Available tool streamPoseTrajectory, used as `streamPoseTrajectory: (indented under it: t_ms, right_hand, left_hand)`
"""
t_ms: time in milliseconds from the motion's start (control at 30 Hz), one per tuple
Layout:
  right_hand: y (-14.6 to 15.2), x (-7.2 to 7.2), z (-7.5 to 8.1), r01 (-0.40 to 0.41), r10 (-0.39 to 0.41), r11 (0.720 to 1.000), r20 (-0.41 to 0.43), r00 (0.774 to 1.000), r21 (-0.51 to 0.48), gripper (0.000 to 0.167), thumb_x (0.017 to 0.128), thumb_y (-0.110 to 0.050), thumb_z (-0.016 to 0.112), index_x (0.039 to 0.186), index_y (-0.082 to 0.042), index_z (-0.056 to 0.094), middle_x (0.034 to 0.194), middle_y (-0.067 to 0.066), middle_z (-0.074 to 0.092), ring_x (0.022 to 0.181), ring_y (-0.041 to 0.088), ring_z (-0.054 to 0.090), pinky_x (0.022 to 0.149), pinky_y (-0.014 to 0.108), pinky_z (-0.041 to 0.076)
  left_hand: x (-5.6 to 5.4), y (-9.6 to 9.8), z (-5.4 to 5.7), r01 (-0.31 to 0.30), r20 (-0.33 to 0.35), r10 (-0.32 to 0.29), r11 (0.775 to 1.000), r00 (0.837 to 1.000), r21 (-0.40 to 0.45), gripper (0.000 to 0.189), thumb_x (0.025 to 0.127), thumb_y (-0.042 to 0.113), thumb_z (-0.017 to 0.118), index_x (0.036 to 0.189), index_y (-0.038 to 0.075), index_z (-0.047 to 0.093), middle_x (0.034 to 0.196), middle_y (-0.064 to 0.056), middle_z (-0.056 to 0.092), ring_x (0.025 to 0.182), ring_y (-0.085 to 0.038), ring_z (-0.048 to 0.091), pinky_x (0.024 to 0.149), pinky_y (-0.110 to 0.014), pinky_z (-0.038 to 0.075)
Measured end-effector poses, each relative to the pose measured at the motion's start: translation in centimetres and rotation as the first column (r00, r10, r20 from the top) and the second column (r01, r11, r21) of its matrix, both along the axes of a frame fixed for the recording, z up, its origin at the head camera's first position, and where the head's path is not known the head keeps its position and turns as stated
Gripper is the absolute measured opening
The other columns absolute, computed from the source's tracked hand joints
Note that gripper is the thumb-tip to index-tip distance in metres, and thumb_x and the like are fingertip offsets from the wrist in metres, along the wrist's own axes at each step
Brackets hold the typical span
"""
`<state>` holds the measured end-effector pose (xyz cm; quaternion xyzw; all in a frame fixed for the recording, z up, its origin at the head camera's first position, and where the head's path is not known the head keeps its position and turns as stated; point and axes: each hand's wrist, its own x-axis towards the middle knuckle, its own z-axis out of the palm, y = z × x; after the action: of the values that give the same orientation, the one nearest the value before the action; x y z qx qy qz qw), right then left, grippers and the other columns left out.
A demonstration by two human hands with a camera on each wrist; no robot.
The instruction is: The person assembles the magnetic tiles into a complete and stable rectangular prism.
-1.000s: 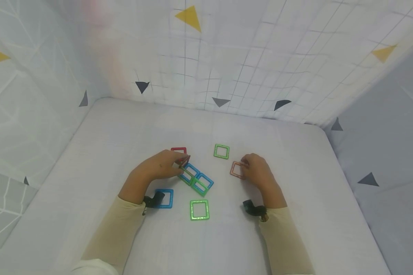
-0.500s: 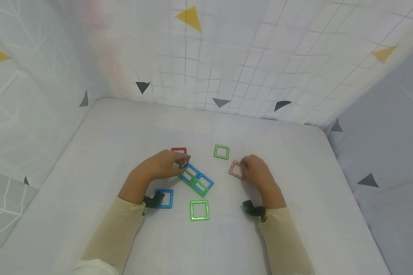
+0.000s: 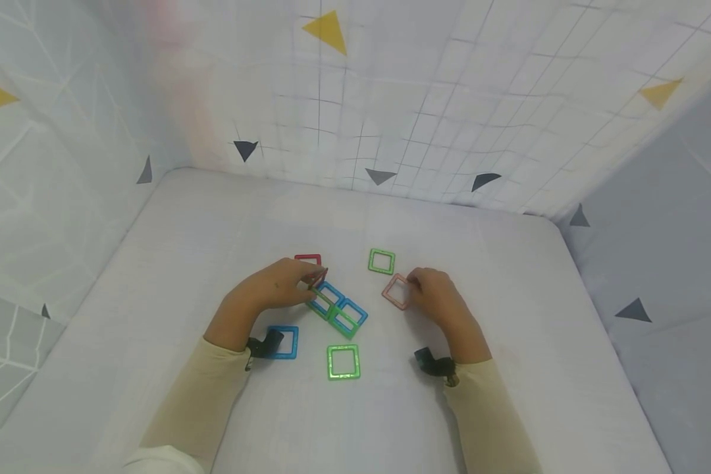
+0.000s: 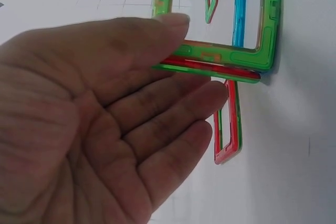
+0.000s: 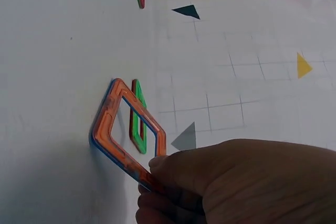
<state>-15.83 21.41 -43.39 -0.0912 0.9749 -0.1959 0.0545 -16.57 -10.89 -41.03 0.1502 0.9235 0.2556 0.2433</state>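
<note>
My right hand (image 3: 441, 296) pinches an orange square magnetic tile (image 5: 107, 121) by one corner between thumb and fingers. The tile is held tilted, right of a joined group of blue and green tiles and apart from it. At that group's far left end is my left hand (image 3: 272, 284). In the left wrist view, its thumb lies on a green tile (image 4: 226, 54) and its fingers are behind, steadying the corner where a red tile (image 4: 210, 68) meets the green one. Blue tiles (image 3: 357, 320) form the group's far side. The left fingertips hide part of the join.
A red tile (image 3: 307, 256) lies just beyond the left hand. Loose green tiles lie at the back (image 3: 382, 250) and front (image 3: 343, 376). One loose blue tile (image 3: 295, 343) lies beside the left wrist's black camera (image 3: 266, 343). Pale fabric walls rise behind the white surface.
My right hand has moved a little to the left with the orange tile, which has turned so that a corner points up. The left hand and the joined tiles have stayed put.
</note>
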Motion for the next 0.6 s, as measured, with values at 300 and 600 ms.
streamPoseTrajectory:
  t_ms: [300,600]
  right_hand:
    - [-1.7,0.7,0.3,0.032,-0.027,0.999,0.121,0.992,-0.034,0.020,0.101,-0.013,0.070,0.118,-0.003,0.073,0.113,0.012,0.072,0.107,0.029,0.066,0.095,0.046,0.054]
    - [-3.0,1.0,0.1,0.007,-0.002,0.999,0.116,0.993,-0.047,0.019,0.100,-0.015,0.072,0.115,-0.004,0.075,0.105,0.007,0.072,0.094,0.023,0.065,0.088,0.041,0.056]
  left_hand:
    - [0.0,0.0,-0.2,0.023,-0.006,-0.023,1.000,1.000,0.006,0.056,0.095,0.020,0.077,0.149,0.018,0.059,0.129,-0.001,0.068,0.122,-0.025,0.058,0.105,-0.051,0.049]
    - [-0.1,0.0,-0.2,0.020,0.002,-0.020,1.000,1.000,0.022,0.059,0.095,0.018,0.078,0.150,0.017,0.057,0.127,-0.001,0.068,0.121,-0.025,0.059,0.105,-0.050,0.048]
